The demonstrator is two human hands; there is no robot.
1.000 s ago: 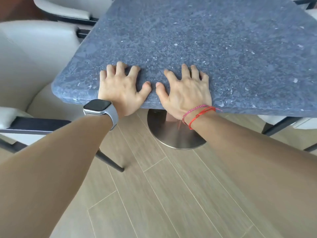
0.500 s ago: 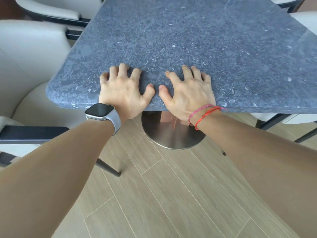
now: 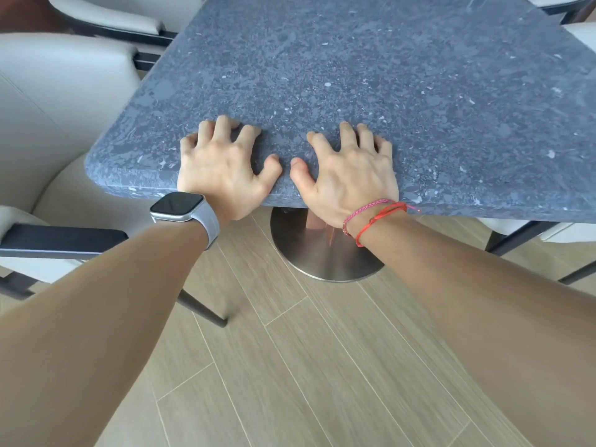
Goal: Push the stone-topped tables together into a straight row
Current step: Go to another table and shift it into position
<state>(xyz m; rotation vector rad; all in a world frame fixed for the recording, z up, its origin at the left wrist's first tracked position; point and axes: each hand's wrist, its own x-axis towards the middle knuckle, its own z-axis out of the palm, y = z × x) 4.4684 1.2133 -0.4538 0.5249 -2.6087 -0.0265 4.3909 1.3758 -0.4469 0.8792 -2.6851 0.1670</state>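
One grey-blue speckled stone table top (image 3: 371, 75) fills the upper view, standing on a round brushed-metal base (image 3: 322, 256). My left hand (image 3: 222, 166), with a watch on its wrist, and my right hand (image 3: 351, 172), with red and pink cords on its wrist, lie side by side on the near edge. The heels of both palms sit against the rim, and the arched fingertips press on the top. Both thumbs lie on the stone, almost touching. A thin dark line (image 3: 470, 6) crosses the stone at the far right; whether it is a joint I cannot tell.
A cream upholstered chair (image 3: 58, 101) with a dark armrest (image 3: 64, 238) stands close against the table's left side. Another cream chair (image 3: 129, 17) is at the far left. Dark chair legs (image 3: 522, 238) show under the right edge. Pale wood-plank floor (image 3: 306, 366) lies below me.
The fingers of both hands have arched up more. The table's left corner has shifted slightly left in view. Both hands stay on the same edge.
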